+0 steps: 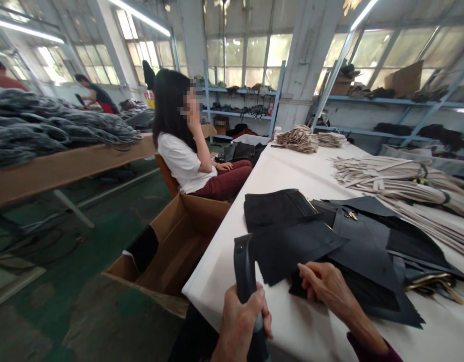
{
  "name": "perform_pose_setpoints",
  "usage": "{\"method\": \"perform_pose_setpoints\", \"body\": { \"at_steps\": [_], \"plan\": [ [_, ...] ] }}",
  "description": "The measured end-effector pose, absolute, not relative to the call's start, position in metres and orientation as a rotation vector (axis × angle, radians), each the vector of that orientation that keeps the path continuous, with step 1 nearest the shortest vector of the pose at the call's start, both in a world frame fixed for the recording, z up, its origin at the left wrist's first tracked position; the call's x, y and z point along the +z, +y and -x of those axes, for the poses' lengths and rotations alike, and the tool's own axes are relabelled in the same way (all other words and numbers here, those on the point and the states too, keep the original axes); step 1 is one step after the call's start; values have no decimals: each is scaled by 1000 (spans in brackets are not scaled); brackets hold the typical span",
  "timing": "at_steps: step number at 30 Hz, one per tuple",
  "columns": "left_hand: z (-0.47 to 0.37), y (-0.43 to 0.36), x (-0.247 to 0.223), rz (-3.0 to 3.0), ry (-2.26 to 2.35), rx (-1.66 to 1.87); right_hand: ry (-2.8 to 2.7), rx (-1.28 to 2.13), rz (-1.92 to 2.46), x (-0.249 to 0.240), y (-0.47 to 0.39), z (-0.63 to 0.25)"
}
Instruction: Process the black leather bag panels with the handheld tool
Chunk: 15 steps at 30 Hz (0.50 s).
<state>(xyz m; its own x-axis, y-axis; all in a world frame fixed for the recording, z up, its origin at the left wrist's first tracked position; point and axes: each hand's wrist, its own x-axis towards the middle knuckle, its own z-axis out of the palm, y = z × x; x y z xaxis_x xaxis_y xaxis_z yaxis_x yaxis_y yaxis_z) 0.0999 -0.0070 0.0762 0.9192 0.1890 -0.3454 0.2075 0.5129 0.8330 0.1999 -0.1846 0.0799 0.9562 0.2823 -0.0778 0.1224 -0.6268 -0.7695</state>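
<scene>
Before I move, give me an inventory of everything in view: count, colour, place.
work table: one, white, ahead and right
dark flat pieces: several, black, piled on the work table
strip bundles: several, beige, work table's right side
beige stacks: two, beige, work table's far end
cardboard box: one, brown, left of the work table
seated person: one, white top, beyond the box
background people: two, dark and red tops, far left
bundled heap: one, grey, on the left table
shelving: blue, back wall, contents too unclear to count
strip lights: three, white, overhead
curved piece: one, black, in the left grip
left grip: one, bare, lower centre
right grip: one, bare, at the pile's near edge
</scene>
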Motion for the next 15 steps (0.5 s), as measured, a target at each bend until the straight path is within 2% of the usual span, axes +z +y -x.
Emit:
{"method": "perform_pose_setpoints", "body": {
  "at_steps": [3, 5, 9, 15],
  "plan": [
    [-106, -11, 74, -1027, 417, -30, -442, -149, 2556, 104, -179, -220],
    [-109, -14, 75, -1027, 407, -37, -607, -295, 2639, 113, -168, -243],
    [-119, -18, 76, -1057, 397, -84, -937, -339, 2674, 102, -145, -285],
    [-141, -26, 65, -1088, 355, -147, -1017, -343, 2693, 73, -148, -305]
  ]
}}
